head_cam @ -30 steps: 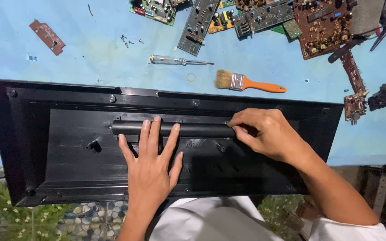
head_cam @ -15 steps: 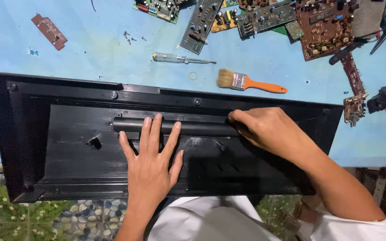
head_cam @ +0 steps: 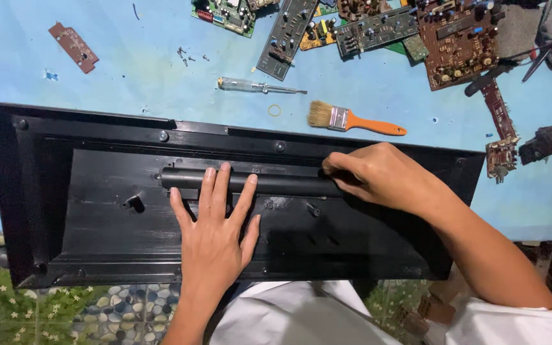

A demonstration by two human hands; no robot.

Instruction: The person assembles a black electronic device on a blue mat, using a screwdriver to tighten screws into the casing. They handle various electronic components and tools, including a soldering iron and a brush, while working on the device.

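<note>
- Two hands work on one long black plastic panel (head_cam: 97,217), which lies across the near edge of the blue table (head_cam: 129,76) with its long axis running left to right.
- One black bar (head_cam: 276,182) sits on the panel, also lying left to right, parallel to the panel's far edge.
- Left hand (head_cam: 215,236): flat and open, fingers spread, fingertips resting on the bar near its left half; it grips nothing.
- Right hand (head_cam: 378,176): curled closed at the bar's right end; whether the fingers grip the bar or only press it cannot be told.
- Both hands touch the bar; neither is nearer.
- Beyond the panel, well apart: one orange-handled brush (head_cam: 352,120), one screwdriver (head_cam: 257,85), one small ring (head_cam: 275,110).
- Several circuit boards (head_cam: 455,38) lie along the far edge; one separate small brown board (head_cam: 73,46) lies at far left.
</note>
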